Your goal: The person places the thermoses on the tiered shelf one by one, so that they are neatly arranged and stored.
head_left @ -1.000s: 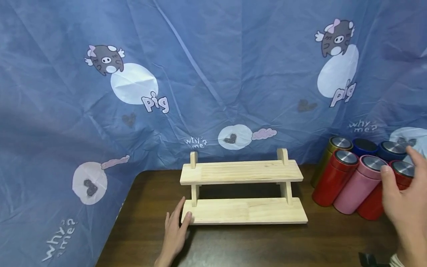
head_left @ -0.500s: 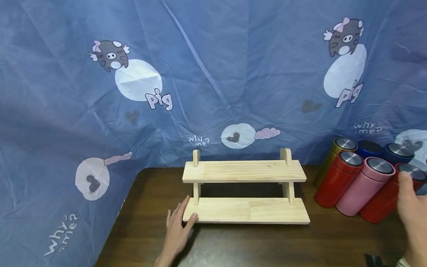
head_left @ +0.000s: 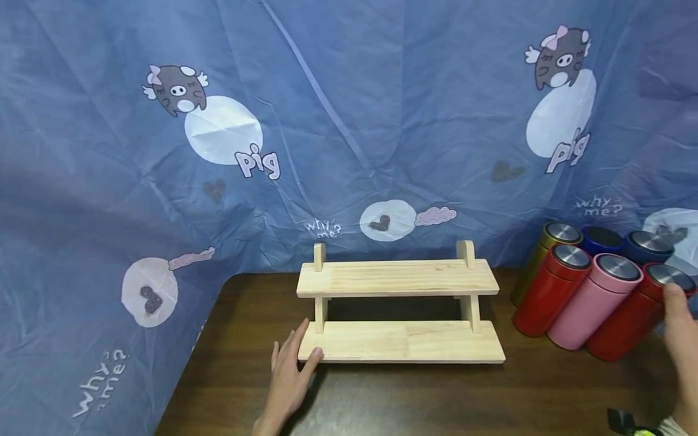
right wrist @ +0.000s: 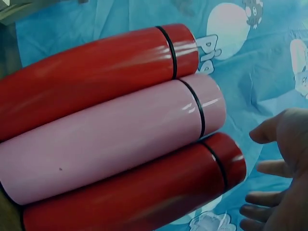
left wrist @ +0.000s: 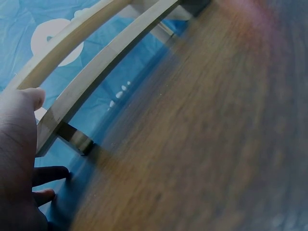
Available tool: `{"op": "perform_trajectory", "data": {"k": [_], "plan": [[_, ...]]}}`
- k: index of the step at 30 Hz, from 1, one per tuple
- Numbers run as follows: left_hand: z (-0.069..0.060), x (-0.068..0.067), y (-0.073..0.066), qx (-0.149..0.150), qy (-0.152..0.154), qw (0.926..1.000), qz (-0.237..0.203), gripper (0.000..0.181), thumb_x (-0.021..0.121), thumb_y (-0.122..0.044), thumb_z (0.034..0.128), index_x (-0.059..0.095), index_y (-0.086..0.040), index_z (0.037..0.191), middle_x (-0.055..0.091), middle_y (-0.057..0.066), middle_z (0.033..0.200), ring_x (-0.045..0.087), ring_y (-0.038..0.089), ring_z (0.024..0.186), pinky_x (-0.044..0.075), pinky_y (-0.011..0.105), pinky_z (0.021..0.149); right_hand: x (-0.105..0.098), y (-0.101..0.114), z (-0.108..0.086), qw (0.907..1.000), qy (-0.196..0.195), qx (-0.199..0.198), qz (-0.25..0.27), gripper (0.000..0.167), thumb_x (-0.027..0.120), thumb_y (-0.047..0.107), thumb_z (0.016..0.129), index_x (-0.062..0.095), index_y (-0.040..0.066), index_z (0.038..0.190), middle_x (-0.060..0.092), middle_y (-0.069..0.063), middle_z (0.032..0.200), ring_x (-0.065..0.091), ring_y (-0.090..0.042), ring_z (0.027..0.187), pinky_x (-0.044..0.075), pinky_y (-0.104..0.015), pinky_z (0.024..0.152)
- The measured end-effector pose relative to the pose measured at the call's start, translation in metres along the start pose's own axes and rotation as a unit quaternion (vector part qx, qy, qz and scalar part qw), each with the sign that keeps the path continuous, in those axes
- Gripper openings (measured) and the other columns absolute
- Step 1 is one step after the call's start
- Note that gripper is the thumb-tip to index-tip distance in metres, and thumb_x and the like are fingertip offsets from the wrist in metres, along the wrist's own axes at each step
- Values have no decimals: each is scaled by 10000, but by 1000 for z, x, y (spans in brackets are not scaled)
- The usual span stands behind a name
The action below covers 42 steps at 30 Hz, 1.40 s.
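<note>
Blue cloth [head_left: 349,60] printed with grey winged pigs, pale circles and the words "pig" and "why me?" hangs behind a dark brown wooden table [head_left: 414,399]. Near the cloth stands a two-tier pale wooden rack [head_left: 400,342], its upper board set higher and farther back than the lower one. The left hand [head_left: 288,375] touches the left end of the lower board, thumb at the front corner and the other fingers extended and apart beside the end.

To the right of the rack, six vacuum flasks stand upright close together in two rows. In front, from left to right, are a red flask [head_left: 552,297], a pink flask [head_left: 591,306] and a second red flask [head_left: 624,321]; behind them are a gold flask [head_left: 534,266], a blue flask with a dark lid [head_left: 602,240] and a dark blue flask with a silver lid [head_left: 649,247]. The right hand [head_left: 684,345] is just beside the second red flask's lid; the right wrist view shows its thumb and fingers apart, with a gap between them and that flask.
</note>
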<state>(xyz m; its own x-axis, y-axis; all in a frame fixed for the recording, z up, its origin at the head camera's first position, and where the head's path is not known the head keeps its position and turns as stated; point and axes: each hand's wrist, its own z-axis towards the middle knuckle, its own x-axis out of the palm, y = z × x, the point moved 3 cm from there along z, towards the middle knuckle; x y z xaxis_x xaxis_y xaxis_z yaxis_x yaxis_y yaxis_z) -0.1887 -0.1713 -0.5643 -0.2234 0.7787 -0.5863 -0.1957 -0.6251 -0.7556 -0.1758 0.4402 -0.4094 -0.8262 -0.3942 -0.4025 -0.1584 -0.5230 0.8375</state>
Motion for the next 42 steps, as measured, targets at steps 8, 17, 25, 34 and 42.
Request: {"op": "perform_trajectory", "data": {"k": [8, 17, 25, 34, 42], "plan": [[-1, -3, 2, 96, -108, 9999, 55, 670, 724, -364, 1064, 517, -111, 1649, 574, 206, 1631, 466, 572, 1520, 102, 789, 1270, 8, -7, 3, 9983, 60, -553, 191, 555, 591, 131, 1121, 476, 4, 1649, 473, -309, 1666, 411, -387, 1595, 236, -384, 1356], [-1, -1, 3, -36, -18, 10000, 3, 692, 732, -380, 1064, 506, -111, 1660, 556, 208, 1647, 438, 581, 1536, 73, 787, 1276, 12, -16, 1, 9934, 135, -1108, 270, 565, 648, 123, 1073, 521, -5, 1609, 546, -304, 1569, 470, -95, 1447, 257, -101, 1138], [-1, -1, 6, -209, 64, 9998, 3, 708, 726, -407, 1068, 490, -125, 1673, 543, 190, 1664, 418, 560, 1559, 52, 768, 1291, 12, -21, 2, 9868, 164, -1562, 399, 641, 701, 61, 971, 526, -40, 1580, 593, -157, 1505, 461, -83, 1438, 255, -128, 1154], [0, -1, 5, -122, 29, 9999, 18, 704, 730, -400, 1065, 499, -112, 1664, 553, 203, 1651, 436, 580, 1538, 57, 781, 1284, 16, -29, 3, 9884, 59, -1464, 408, 678, 726, 40, 960, 517, 17, 1604, 537, -55, 1514, 346, 191, 1231, 276, -97, 1104], [2, 1, 4, -100, 21, 9999, 5, 693, 730, -397, 1065, 502, -134, 1665, 553, 192, 1655, 438, 569, 1542, 64, 775, 1288, 19, -29, 4, 9942, 7, -1055, 223, 680, 710, 3, 998, 483, 44, 1639, 542, -225, 1583, 410, 115, 1318, 301, -105, 1133]]}}
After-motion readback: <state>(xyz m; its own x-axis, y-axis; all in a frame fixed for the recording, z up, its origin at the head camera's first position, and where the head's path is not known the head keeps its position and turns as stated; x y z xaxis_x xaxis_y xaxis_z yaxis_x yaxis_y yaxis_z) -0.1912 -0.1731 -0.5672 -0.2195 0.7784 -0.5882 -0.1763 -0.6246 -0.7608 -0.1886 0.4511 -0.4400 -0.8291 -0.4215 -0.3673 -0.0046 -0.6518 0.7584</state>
